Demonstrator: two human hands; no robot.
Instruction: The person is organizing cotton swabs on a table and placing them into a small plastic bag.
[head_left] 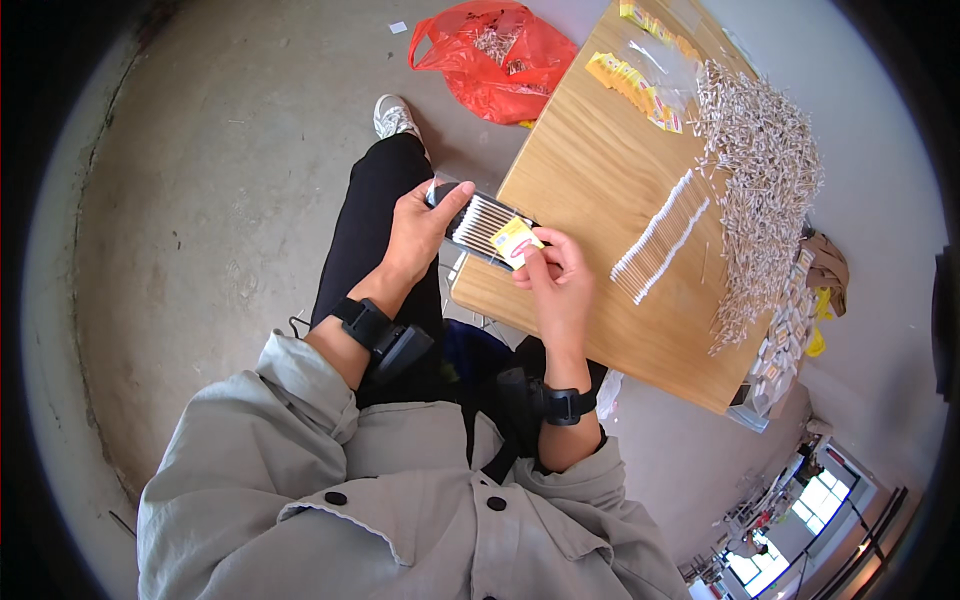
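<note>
Well, left hand: yours, just off the left edge of the wooden table, thumb on top and fingers beneath, clamped on the dark holder.
Dark holder: in your hands at the table's left edge; whether it touches the wood, I cannot tell.
Held swabs: side by side in the holder, so lining up this batch looks done.
Red bag: beyond the table's far left side, with loose swabs inside.
Yellow card: over the right end of the held swabs, by the table's left edge; its fitting looks unfinished.
Right hand: yours, over the table's near left part, thumb and fingertips pinched together on the card.
Yellow pieces: a fanned row at the table's far end, seemingly unused.
Swab row: laid out mid-table, apparently sorted but uncarded.
Swab pile: jumbled along the table's right side; most sorting seems left.
Small packs: at the table's near right corner, perhaps finished; too small to be sure.
</note>
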